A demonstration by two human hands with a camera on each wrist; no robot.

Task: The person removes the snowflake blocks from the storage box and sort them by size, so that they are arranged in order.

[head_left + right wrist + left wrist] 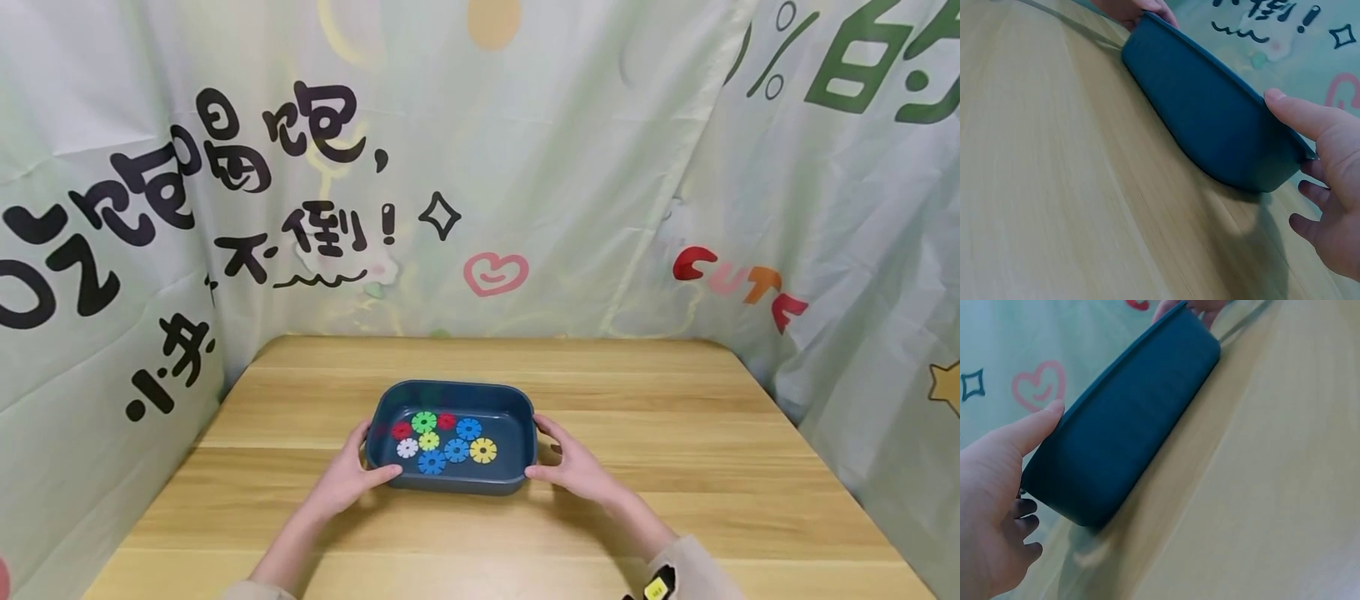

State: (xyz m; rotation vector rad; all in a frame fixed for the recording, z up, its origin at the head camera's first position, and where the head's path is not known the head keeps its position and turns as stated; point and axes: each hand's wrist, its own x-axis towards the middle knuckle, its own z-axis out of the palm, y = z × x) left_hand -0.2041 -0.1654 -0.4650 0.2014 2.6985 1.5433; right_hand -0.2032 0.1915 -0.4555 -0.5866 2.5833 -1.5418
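Observation:
A dark blue rectangular tray (450, 482) with rounded corners is at the middle of the table, its near long side facing me. My left hand (348, 475) grips its left end, thumb on the near rim and fingers round the side. At the opposite end my right hand (573, 467) holds it the same way. Inside lie several notched plastic discs, among them a green disc (423, 422), a yellow disc (483, 451), a white disc (407, 448) and a blue disc (432, 462). Both wrist views show the tray's outer wall (1122, 419) close over the wood.
The wooden table (637, 383) extends on all sides of the tray. Pale printed curtains (570, 208) with lettering and drawings hang behind the table and along its left and right edges.

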